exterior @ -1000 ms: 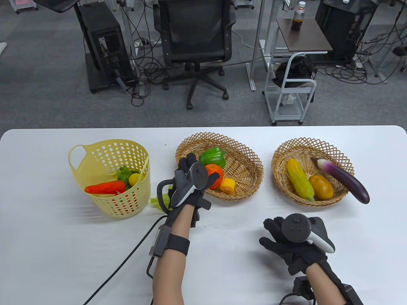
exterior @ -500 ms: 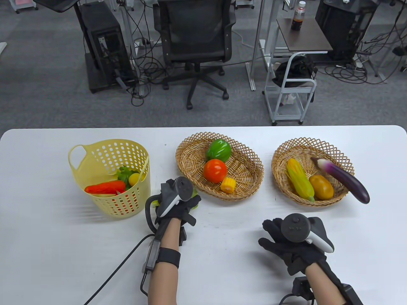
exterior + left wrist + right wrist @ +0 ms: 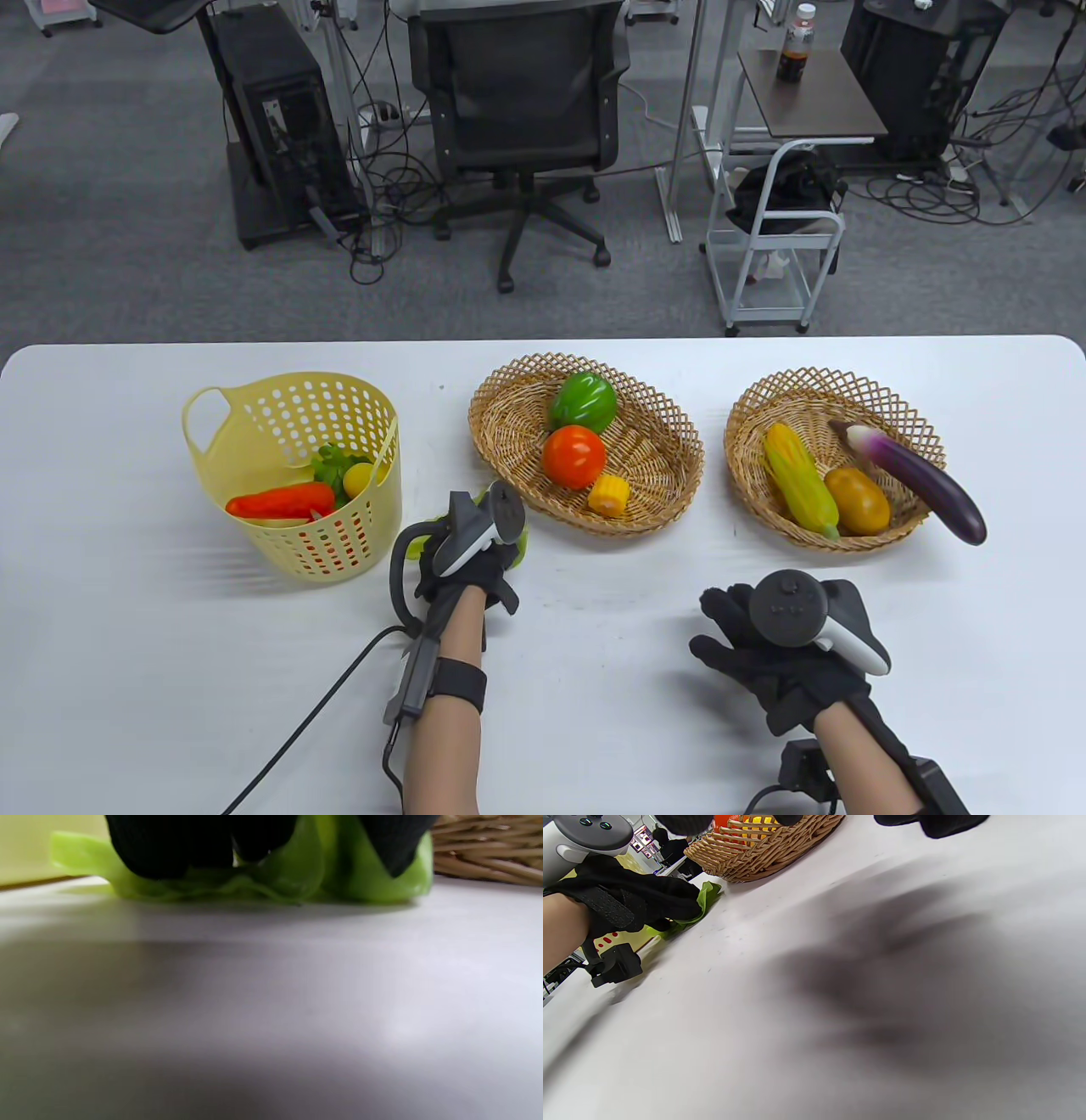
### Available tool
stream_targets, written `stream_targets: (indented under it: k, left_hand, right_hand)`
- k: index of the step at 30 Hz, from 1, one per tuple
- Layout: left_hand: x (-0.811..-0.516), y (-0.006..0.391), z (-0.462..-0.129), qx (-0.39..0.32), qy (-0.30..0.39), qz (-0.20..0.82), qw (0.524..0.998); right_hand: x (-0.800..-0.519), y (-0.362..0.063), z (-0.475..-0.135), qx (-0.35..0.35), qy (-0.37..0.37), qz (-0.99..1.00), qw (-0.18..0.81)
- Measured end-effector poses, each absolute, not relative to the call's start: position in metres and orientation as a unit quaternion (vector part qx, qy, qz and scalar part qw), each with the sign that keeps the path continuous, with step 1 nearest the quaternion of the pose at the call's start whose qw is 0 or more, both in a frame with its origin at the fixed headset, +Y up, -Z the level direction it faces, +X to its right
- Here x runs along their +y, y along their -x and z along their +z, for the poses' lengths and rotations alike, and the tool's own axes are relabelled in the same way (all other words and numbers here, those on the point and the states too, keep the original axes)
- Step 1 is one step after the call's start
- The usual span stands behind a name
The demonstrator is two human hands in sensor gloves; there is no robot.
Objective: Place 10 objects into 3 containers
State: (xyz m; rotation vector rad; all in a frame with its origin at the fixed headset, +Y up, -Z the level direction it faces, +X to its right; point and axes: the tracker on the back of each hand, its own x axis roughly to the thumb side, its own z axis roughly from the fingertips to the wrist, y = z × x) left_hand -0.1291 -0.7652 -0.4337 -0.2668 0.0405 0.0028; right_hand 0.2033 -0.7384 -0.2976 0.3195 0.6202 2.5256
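Left hand (image 3: 465,556) presses its fingers (image 3: 169,849) onto the leafy green (image 3: 297,878) lying on the surface beneath it; right hand (image 3: 785,649) hovers spread. A good lift gathers the floppy leaves fully before rising toward the nearby wicker basket (image 3: 662,475).

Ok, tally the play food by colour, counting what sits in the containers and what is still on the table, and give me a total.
Green: 3 — bell pepper, leafy piece in the yellow plastic basket, leafy piece under the left hand
Red: 2 — tomato, long vegetable
Yellow: 3 — corn cob, corn chunk, small fruit
Brown: 1 — potato
Purple: 1 — eggplant
Total: 10
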Motion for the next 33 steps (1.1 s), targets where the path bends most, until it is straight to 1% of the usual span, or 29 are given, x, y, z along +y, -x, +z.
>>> stream_targets:
  k: [2,5,7,10,15,19,23,25,27,28,29,33]
  left_hand:
    - [-0.766,0.13,-0.432,0.018,0.111,-0.008,0.994]
    - [-0.767,0.128,-0.429,0.019,0.105,-0.017,0.994]
    - [-0.77,0.127,-0.427,0.02,0.116,-0.015,0.993]
    - [-0.767,0.126,-0.421,0.019,0.098,-0.013,0.995]
    - [-0.756,0.132,-0.406,0.033,0.02,0.025,0.999]
    - [-0.735,0.138,-0.394,0.022,-0.006,0.061,0.998]
    - [-0.694,0.138,-0.383,0.004,-0.06,0.131,0.99]
    - [-0.674,0.135,-0.383,-0.001,-0.083,0.144,0.986]
    - [-0.658,0.13,-0.387,-0.007,-0.093,0.147,0.985]
    - [-0.651,0.127,-0.392,-0.009,-0.078,0.15,0.985]
    - [-0.647,0.125,-0.396,-0.01,-0.069,0.155,0.986]
    - [-0.638,0.117,-0.422,-0.011,-0.071,0.168,0.983]
  right_hand:
    - [-0.738,-0.203,-0.298,0.229,-0.118,0.931,0.257]
    - [-0.738,-0.203,-0.298,0.227,-0.12,0.931,0.26]
    - [-0.738,-0.203,-0.298,0.227,-0.121,0.931,0.261]
    - [-0.737,-0.203,-0.297,0.223,-0.122,0.931,0.263]
    - [-0.735,-0.203,-0.296,0.218,-0.125,0.931,0.264]
    - [-0.735,-0.203,-0.296,0.214,-0.129,0.932,0.264]
    - [-0.735,-0.203,-0.296,0.211,-0.132,0.931,0.266]
    - [-0.735,-0.204,-0.296,0.211,-0.132,0.931,0.267]
    - [-0.735,-0.204,-0.296,0.212,-0.131,0.93,0.269]
    - [-0.735,-0.204,-0.296,0.212,-0.131,0.93,0.27]
    - [-0.735,-0.204,-0.297,0.212,-0.133,0.929,0.272]
    - [-0.734,-0.205,-0.299,0.213,-0.133,0.927,0.279]
